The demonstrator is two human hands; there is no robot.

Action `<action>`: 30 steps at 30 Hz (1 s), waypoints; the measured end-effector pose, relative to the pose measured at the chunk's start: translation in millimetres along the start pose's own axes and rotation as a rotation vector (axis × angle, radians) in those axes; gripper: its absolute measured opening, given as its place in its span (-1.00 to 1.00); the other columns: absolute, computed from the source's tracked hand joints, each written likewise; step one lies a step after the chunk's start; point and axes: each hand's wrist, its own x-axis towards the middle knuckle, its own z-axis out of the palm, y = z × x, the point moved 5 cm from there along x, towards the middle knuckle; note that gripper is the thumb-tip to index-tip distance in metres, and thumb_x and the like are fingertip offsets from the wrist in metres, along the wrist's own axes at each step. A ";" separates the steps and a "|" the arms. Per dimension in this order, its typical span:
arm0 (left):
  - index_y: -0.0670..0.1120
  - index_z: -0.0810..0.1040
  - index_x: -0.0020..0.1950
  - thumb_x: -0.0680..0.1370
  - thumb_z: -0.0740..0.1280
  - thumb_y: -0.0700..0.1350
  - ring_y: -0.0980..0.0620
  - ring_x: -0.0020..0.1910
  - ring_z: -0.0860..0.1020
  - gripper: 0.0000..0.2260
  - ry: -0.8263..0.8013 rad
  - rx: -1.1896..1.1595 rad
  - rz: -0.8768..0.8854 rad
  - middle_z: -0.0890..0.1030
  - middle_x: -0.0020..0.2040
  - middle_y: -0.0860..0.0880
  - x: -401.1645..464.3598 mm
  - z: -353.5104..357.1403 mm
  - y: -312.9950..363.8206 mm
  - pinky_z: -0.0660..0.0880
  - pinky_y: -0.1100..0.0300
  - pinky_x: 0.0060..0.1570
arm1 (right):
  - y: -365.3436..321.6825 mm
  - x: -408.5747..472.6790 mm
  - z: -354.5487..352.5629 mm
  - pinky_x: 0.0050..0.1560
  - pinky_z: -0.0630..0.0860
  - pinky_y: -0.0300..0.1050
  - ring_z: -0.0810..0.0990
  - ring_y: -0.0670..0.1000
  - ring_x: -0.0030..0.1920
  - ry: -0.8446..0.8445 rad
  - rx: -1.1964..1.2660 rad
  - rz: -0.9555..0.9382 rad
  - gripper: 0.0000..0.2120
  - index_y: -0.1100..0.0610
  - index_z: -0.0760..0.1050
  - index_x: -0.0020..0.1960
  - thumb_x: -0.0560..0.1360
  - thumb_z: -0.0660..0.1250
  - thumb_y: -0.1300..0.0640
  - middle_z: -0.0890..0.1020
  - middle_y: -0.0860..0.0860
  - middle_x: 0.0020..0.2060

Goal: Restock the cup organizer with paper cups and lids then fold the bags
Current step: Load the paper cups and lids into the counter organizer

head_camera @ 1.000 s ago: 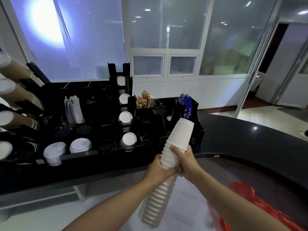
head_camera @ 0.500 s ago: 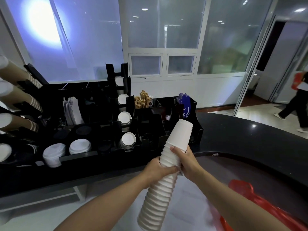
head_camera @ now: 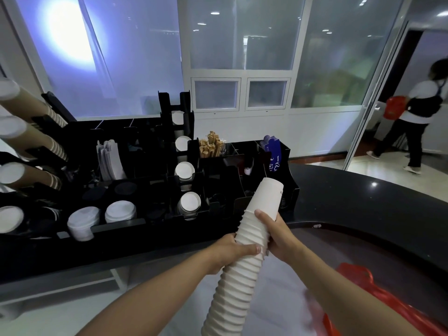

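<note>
A long stack of white paper cups (head_camera: pixel 244 258) slants up across the middle of the view, bottoms pointing up toward the black cup organizer (head_camera: pixel 145 190). My left hand (head_camera: pixel 232 251) grips the stack at its middle from the left. My right hand (head_camera: pixel 278 236) grips it just above, from the right. White lids (head_camera: pixel 120 210) sit in the organizer's front slots, and small cups (head_camera: pixel 190 202) fill its centre column. A red plastic bag (head_camera: pixel 378 299) lies at the lower right on the counter.
Brown cup stacks (head_camera: pixel 29 134) jut out of a rack at the far left. Wooden stirrers (head_camera: pixel 211 146) and blue packets (head_camera: pixel 272 151) stand in the organizer's right bins. The curved black counter (head_camera: pixel 363 202) runs right. A person (head_camera: pixel 417 122) walks past the doorway.
The cup stack and both hands have stayed almost in place. A person has walked into view at the doorway on the right and moved leftward.
</note>
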 end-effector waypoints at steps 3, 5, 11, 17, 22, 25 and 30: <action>0.01 0.60 0.22 0.41 0.57 0.08 -0.02 0.04 0.70 -0.57 0.047 -0.006 0.016 0.73 0.05 -0.02 1.3 4.9 -1.0 0.61 -0.04 0.17 | -3.3 -1.7 5.1 -0.02 0.65 0.20 0.68 0.28 0.07 0.061 0.008 -0.026 -0.56 0.16 0.41 0.33 0.52 0.45 0.13 0.64 0.30 0.12; 0.00 0.58 0.22 0.37 0.59 0.10 -0.02 0.01 0.71 -0.52 0.091 0.010 0.047 0.73 0.03 -0.02 2.9 4.9 0.6 0.63 -0.03 0.12 | -3.5 -0.5 6.0 -0.06 0.66 0.17 0.70 0.25 0.05 0.118 0.011 -0.043 -0.56 0.13 0.41 0.32 0.51 0.47 0.14 0.64 0.27 0.11; 0.02 0.42 0.21 0.25 0.59 0.21 0.15 -0.08 0.63 -0.35 0.417 0.237 0.131 0.64 -0.02 0.09 4.6 1.6 2.0 0.55 0.25 -0.22 | -10.3 4.8 14.0 0.03 0.67 0.11 0.67 0.06 0.06 0.240 -0.246 -0.257 -0.52 -0.02 0.40 0.24 0.43 0.56 0.12 0.63 0.09 0.09; 0.07 0.41 0.33 0.22 0.63 0.16 0.15 0.11 0.61 -0.25 0.225 0.200 0.100 0.62 0.15 0.11 13.1 -9.3 -39.2 0.59 0.07 0.16 | -31.8 3.5 -0.5 0.03 0.66 0.04 0.66 0.11 0.14 0.119 -0.213 -0.206 -0.43 -0.01 0.36 0.34 0.43 0.54 0.02 0.61 0.11 0.19; 0.17 0.35 0.38 0.29 0.62 -0.05 0.14 0.18 0.60 -0.25 0.144 0.104 0.105 0.61 0.22 0.09 10.8 -8.9 -79.3 0.57 0.05 0.22 | -53.6 0.2 -3.8 -0.06 0.64 -0.05 0.65 0.11 0.16 0.072 -0.255 -0.209 -0.39 -0.02 0.31 0.39 0.43 0.50 -0.02 0.60 0.10 0.20; 0.20 0.30 0.45 0.28 0.62 -0.09 0.15 0.19 0.59 -0.17 0.121 0.117 0.097 0.62 0.21 0.11 12.6 -2.2 -99.3 0.56 0.04 0.25 | -54.9 1.0 -3.1 -0.12 0.63 -0.09 0.66 0.11 0.13 0.067 -0.261 -0.216 -0.50 0.01 0.33 0.37 0.52 0.47 0.03 0.60 0.13 0.18; 0.21 0.24 0.49 0.26 0.64 0.03 0.19 0.21 0.56 -0.10 0.126 0.242 0.100 0.59 0.24 0.17 17.9 2.2 -104.6 0.54 0.06 0.26 | -47.9 4.7 3.6 -0.12 0.62 -0.09 0.66 0.11 0.12 0.014 -0.275 -0.221 -0.42 0.03 0.32 0.38 0.45 0.48 0.00 0.59 0.13 0.16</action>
